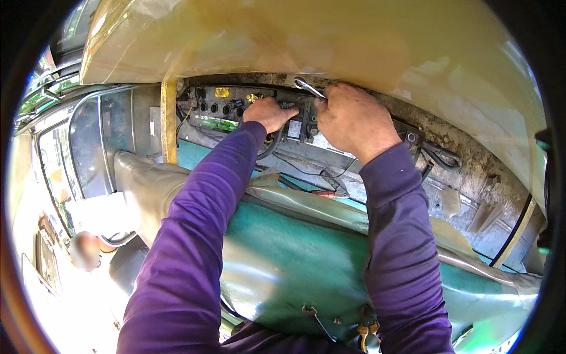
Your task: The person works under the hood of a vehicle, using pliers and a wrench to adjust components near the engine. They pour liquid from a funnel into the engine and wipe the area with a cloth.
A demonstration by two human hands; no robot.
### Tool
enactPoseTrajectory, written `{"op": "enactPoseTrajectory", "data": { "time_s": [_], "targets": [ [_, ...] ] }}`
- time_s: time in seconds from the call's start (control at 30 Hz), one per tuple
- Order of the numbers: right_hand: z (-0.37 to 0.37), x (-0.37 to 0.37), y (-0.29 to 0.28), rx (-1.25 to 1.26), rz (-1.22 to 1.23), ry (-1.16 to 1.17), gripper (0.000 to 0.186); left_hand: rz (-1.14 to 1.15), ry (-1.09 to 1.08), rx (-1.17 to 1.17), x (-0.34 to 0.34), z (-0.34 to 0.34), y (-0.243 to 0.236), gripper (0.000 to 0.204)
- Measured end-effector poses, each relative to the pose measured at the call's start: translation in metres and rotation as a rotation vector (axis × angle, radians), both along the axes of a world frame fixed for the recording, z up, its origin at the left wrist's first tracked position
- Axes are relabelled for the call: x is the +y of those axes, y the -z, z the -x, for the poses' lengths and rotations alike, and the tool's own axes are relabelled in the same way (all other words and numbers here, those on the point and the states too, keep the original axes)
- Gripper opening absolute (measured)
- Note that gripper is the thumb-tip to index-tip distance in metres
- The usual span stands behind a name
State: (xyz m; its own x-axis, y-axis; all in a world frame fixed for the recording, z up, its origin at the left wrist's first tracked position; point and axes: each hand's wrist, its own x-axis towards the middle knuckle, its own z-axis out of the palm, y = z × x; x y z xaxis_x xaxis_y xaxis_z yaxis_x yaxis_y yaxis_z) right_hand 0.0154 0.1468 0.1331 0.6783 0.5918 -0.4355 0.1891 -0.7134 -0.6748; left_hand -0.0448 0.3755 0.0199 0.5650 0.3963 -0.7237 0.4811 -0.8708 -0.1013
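Gripping wrench, right hand, left hand nearby

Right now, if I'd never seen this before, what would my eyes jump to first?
Probably the two purple sleeves, reaching up through the middle. Then the shiny wrench, held in the right hand in the upper middle, with the left hand to its left. Below the hands spreads a big, shiny green surface.
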Motion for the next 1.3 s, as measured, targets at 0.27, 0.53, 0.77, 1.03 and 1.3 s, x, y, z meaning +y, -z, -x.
{"op": "enactPoseTrajectory", "data": {
  "time_s": [0.27, 0.53, 0.77, 1.03, 1.3],
  "targets": [
    [-0.003, 0.001, -0.001, 0.037, 0.014, -0.031, 0.038, -0.003, 0.032, 0.005, -0.002, -0.002, -0.007, 0.078],
    [-0.001, 0.001, 0.006, 0.019, 0.017, -0.014, 0.038, -0.005, 0.032, -0.03, -0.004, -0.005, -0.011, 0.077],
    [-0.002, 0.003, 0.001, 0.002, -0.03, -0.024, 0.038, -0.072, 0.149, -0.073, 0.015, 0.009, -0.04, 0.078],
    [-0.004, -0.002, -0.002, 0.001, -0.025, -0.028, 0.039, 0.307, -0.049, -0.26, 0.058, 0.057, -0.094, 0.083],
    [-0.002, 0.005, 0.01, -0.089, -0.068, -0.03, 0.04, 0.885, -0.291, -0.672, 0.018, 0.088, -0.147, 0.074]
  ]
}}
